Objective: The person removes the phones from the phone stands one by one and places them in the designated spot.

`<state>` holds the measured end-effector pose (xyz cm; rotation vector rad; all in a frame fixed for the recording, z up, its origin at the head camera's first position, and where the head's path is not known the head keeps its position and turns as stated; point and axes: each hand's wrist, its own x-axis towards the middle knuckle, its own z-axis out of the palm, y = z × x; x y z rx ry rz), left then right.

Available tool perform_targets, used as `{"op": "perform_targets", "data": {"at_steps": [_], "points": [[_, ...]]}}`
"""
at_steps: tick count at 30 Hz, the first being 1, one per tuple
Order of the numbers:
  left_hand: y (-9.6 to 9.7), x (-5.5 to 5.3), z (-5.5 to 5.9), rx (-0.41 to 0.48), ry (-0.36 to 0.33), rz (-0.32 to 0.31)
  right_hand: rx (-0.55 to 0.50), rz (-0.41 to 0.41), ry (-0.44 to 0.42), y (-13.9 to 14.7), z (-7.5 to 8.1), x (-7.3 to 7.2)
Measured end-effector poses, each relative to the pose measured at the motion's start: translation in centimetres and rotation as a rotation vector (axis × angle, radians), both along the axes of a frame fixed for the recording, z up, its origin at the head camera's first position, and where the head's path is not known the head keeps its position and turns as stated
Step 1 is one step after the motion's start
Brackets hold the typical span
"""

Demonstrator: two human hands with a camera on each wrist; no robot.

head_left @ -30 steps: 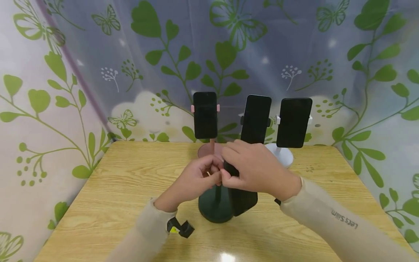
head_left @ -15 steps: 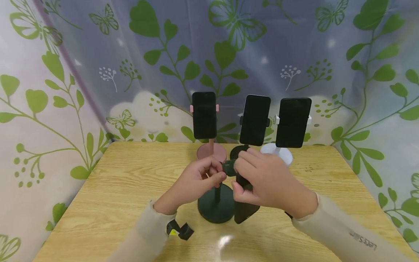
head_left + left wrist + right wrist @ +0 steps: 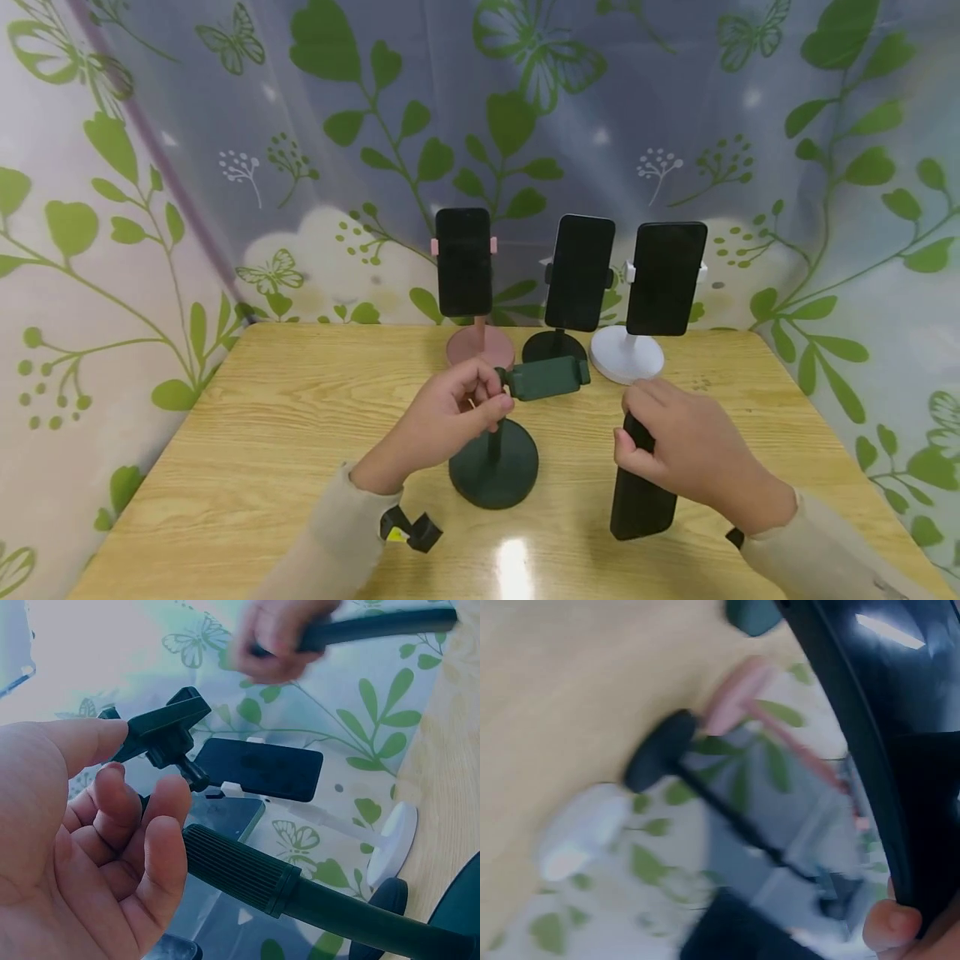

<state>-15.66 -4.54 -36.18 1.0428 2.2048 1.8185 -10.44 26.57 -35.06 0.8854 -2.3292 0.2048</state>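
Note:
My left hand (image 3: 453, 421) pinches the dark green phone stand just below its clamp (image 3: 547, 377). The stand's round base (image 3: 495, 471) sits on the table. In the left wrist view the thumb touches the clamp (image 3: 169, 720), with curled fingers near the ribbed collar (image 3: 240, 870); nothing is in the clamp. To the right, my right hand (image 3: 686, 450) grips a black phone (image 3: 641, 500) by its upper end, hanging over the table. The right wrist view has this phone (image 3: 862, 720) close up, a fingertip (image 3: 892, 924) at its edge.
Behind stand a pink phone stand (image 3: 480, 346), a black one (image 3: 555, 346) and a white one (image 3: 627, 354), each holding a dark-screened phone. They line the back edge of the wooden table (image 3: 300, 400). A leaf-patterned curtain (image 3: 420, 83) hangs behind.
The right hand has drawn the phone away from the green stand, to the right and slightly nearer. The stand's clamp has come into sight. The left hand has stayed at the stand.

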Motion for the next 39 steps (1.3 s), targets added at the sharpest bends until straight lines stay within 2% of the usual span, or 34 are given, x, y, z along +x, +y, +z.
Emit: {"op": "perform_targets", "data": {"at_steps": [5,9,15,21,24,29,39], "points": [[-0.1,0.0,0.0,-0.006,0.011,0.008,0.069,-0.115,-0.152,1.7,-2.6,-0.9],[-0.3,0.1,0.0,-0.004,0.01,0.008,0.152,-0.176,-0.292,2.1,-4.6,-1.9],[-0.2,0.2,0.1,-0.01,0.001,0.001,0.187,-0.211,-0.386,2.0,-6.5,-3.3],[-0.4,0.1,0.2,-0.043,-0.001,0.005,0.176,-0.282,-0.513,1.5,-7.1,-4.7],[-0.6,0.1,0.2,-0.056,-0.003,0.005,0.182,-0.291,-0.577,1.2,-7.1,-5.3],[-0.7,0.0,0.2,-0.074,-0.006,-0.005,0.227,-0.278,-0.61,0.9,-7.5,-6.3],[-1.1,-0.1,0.3,-0.094,-0.012,-0.011,0.298,-0.327,-0.723,0.0,-8.2,-7.1]]}}
